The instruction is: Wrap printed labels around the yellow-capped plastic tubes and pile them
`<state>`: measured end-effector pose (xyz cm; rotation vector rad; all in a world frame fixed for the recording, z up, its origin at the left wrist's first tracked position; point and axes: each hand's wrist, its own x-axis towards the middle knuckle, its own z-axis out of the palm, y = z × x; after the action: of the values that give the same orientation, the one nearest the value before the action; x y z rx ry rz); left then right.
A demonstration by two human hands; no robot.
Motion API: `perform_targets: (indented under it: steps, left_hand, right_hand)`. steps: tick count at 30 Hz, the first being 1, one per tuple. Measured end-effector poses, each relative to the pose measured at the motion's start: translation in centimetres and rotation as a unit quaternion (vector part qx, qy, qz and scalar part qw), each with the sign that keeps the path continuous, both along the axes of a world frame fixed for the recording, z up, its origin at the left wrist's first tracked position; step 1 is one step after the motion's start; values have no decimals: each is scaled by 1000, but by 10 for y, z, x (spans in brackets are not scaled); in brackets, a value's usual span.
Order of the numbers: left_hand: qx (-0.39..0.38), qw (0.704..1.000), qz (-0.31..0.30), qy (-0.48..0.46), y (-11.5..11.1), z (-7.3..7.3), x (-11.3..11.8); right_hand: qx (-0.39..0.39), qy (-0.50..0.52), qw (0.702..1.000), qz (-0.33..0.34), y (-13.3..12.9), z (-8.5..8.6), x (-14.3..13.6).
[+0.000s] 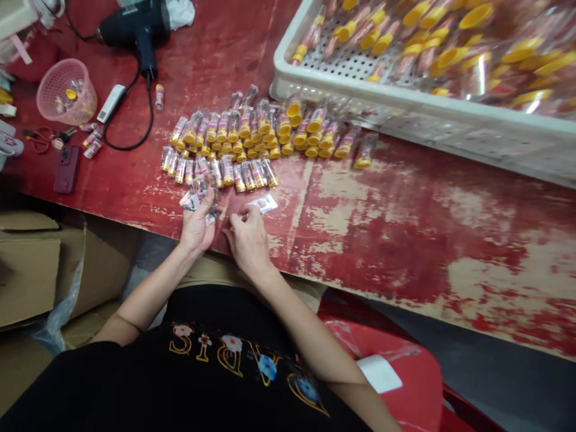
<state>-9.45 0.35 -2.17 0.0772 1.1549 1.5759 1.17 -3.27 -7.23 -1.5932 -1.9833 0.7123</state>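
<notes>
My left hand point(198, 228) is closed on a loose bunch of small clear printed wrappers point(193, 200), thumb on top. Close beside it, my right hand point(249, 237) has its fingers pinched together near the table's front edge. What sits between those fingertips is hidden. A flat silvery printed wrapper point(266, 204) shows just past the right knuckles; whether the hand touches it I cannot tell. Beyond both hands lie rows of small clear tubes with yellow caps point(234, 129), many with printed labels. The nearest short row of tubes point(255, 174) lies just past my right hand.
A white perforated crate point(324, 90) of yellow-capped tubes stands at back right. On the left are a heat gun point(137, 30) with a looped cord, a pink basket point(45, 108), red-handled scissors point(42, 143) and a phone point(67, 169). A red stool point(418, 372) stands below the table point(382, 240).
</notes>
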Motion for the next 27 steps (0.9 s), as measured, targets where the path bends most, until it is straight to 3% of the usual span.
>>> perform_targets:
  steps: [5, 7, 9, 12, 15, 19, 23, 27]
  left_hand:
    - [2, 1000, -21, -20, -5, -5, 0]
    - [0, 999, -37, -34, -8, -8, 8]
    - [1, 997, -52, -51, -12, -8, 19]
    - [-2, 994, -83, -75, -18, -7, 33]
    - [-4, 993, -96, -64, -22, -5, 38]
    - [16, 995, -98, -3, -22, -5, 40]
    - [18, 998, -64, 23, -18, -2, 47]
    - [-4, 998, -61, 13, -14, 3, 48]
  right_hand:
    - [-49, 162, 984, -60, -6, -6, 28]
    - [-111, 291, 946, -89, -5, -5, 35]
    - [-169, 416, 887, -109, -1, -2, 35]
    - [-161, 504, 833, -161, 9, 5, 28]
    - [-116, 510, 830, -193, 18, 13, 30]
    - [-112, 502, 838, -184, 23, 20, 38]
    - [-89, 503, 835, -203, 21, 17, 33]
    - [-71, 481, 862, -140, 14, 18, 45]
